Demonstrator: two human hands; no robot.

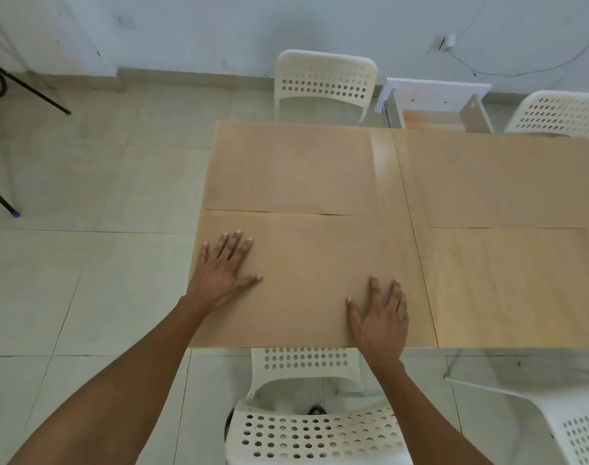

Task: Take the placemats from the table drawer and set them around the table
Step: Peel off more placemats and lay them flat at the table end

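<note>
Placemats of plain tan material cover most of the wooden surface [383, 169]; the near-left placemat [303, 280] lies flat at the corner closest to the viewer, its far edge meeting a far-left placemat [293, 166]; a far-right placemat [497, 179] and a near-right placemat [508, 283] lie across a seam in the surface. Both bare forearms reach forward from the bottom of the view onto the near-left placemat; the left hand [224, 273] lies palm down near its left edge, fingers straight and spread, thumb pointing right; the right hand [382, 318] lies palm down at its near-right corner, fingers straight and slightly apart, thumb pointing left; neither hand grips anything, both rest flat. A white perforated chair [316, 434] stands tucked in below the hands; another white chair [325, 82] faces it across the surface; an open drawer [435, 105] juts out beyond the far edge; more white chairs show at the right.
</note>
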